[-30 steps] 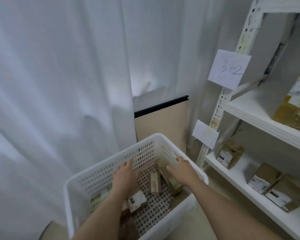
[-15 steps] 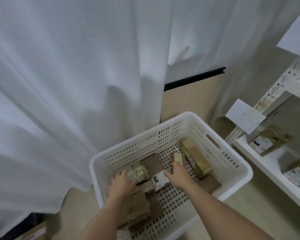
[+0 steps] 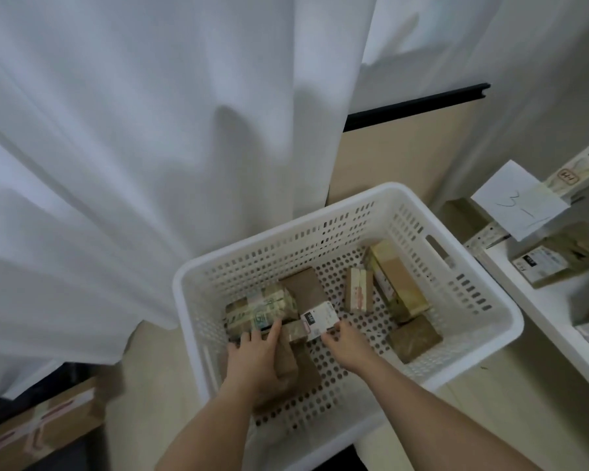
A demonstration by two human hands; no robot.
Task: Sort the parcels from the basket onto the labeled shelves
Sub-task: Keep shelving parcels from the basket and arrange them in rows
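Both hands reach into the basket (image 3: 463, 321): the labelled parcel (image 3: 315, 309) lies between them (touching the right hand (image 3: 349, 345)); the taped parcel (image 3: 259, 309) lies just beyond the left hand (image 3: 252, 358).

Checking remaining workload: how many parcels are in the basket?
About 6 in the white basket: taped parcel, labelled parcel, small upright parcel, long parcel, brown parcel, near-left parcel. More may be hidden.

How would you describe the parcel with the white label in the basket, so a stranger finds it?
Look into the white basket. Between the two hands lies a brown parcel. Only it shows a white label with a black patch, at its near end.
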